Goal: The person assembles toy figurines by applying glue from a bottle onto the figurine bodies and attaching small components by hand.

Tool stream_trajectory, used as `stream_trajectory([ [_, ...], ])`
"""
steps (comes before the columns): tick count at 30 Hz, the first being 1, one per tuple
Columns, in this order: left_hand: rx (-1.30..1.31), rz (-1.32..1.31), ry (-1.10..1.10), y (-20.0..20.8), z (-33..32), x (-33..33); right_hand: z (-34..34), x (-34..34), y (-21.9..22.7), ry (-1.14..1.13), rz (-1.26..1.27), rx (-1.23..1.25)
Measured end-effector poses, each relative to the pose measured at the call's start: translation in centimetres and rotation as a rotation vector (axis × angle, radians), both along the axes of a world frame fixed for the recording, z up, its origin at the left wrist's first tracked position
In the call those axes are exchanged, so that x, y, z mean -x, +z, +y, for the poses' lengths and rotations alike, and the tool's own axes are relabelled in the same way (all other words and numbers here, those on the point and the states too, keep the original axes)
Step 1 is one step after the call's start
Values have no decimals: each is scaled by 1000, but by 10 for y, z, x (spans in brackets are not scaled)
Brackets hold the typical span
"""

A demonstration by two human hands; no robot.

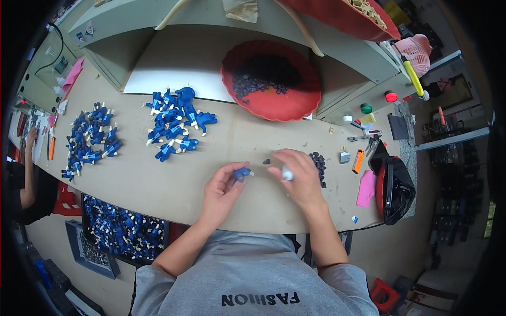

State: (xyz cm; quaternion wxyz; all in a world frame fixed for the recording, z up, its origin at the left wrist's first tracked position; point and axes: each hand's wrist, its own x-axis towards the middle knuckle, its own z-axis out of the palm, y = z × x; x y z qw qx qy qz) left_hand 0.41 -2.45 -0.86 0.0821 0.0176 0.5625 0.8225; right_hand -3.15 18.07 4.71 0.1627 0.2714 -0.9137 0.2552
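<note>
A small blue toy figure (242, 175) with a cream-coloured end is pinched between the thumb and fingers of my left hand (221, 190). My right hand (299, 179), a little blurred, is curled round a small whitish object (286, 173) whose kind I cannot make out. One dark piece (266, 161) lies at the fingertips of that hand, apart from the figure. Just right of the same hand is a cluster of small dark pieces (320, 167). Two groups of blue figures, a middle pile (176, 120) and a left pile (92, 138), rest on the table.
A red scalloped tray (269, 108) holds many dark pieces under the shelf (226, 32). At the right lie an orange lighter (358, 161), a pink cloth (366, 188) and a black bag (396, 184). Below the table's left edge stands a crate of blue figures (126, 230). Another person's arm (28, 163) shows far left.
</note>
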Motion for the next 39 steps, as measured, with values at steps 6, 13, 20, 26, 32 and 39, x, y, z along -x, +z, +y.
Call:
stream_trajectory([
  [6,40,19,51,-2,7,-3,10,-37,13,-277,-710,381],
  [13,54,42,110,-2,13,-4,-2,-58,-11,-246,-521,722],
  [20,56,58,120,-7,10,-4,4,-61,-10,-119,-406,645],
  [26,76,53,121,-5,11,-4,-6,-67,-18,-209,-289,903],
  [32,60,50,117,-5,10,-5,-7,-59,-17,-166,-52,629],
  [39,60,62,113,-6,11,-5,-13,-54,-21,-122,29,592],
])
